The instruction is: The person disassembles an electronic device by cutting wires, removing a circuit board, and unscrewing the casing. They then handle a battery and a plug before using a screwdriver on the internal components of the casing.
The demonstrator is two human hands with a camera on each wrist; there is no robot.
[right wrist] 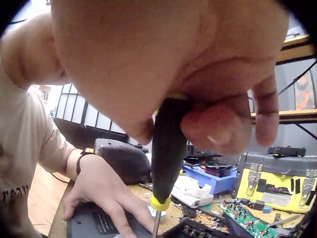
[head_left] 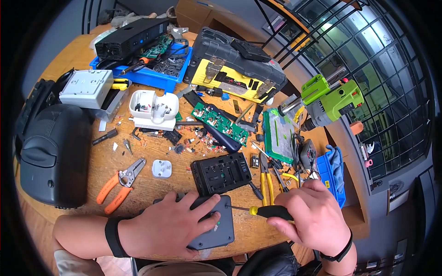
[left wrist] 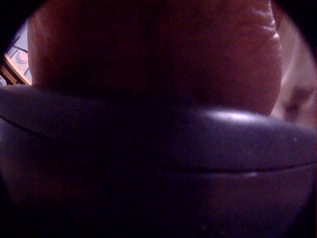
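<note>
While the grey cover [head_left: 216, 230] was pressed flat under the left hand [head_left: 168, 225], spread-fingered, the screwdriver [head_left: 267, 211] was gripped by the right hand [head_left: 313, 214].

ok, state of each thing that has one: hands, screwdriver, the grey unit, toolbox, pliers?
left hand: pressed flat on the grey unit
grey unit: lying flat at the table edge
right hand: gripping the screwdriver
screwdriver: near level, tip at the unit's edge
toolbox: lid shut
orange pliers: lying on the table, unheld
</note>
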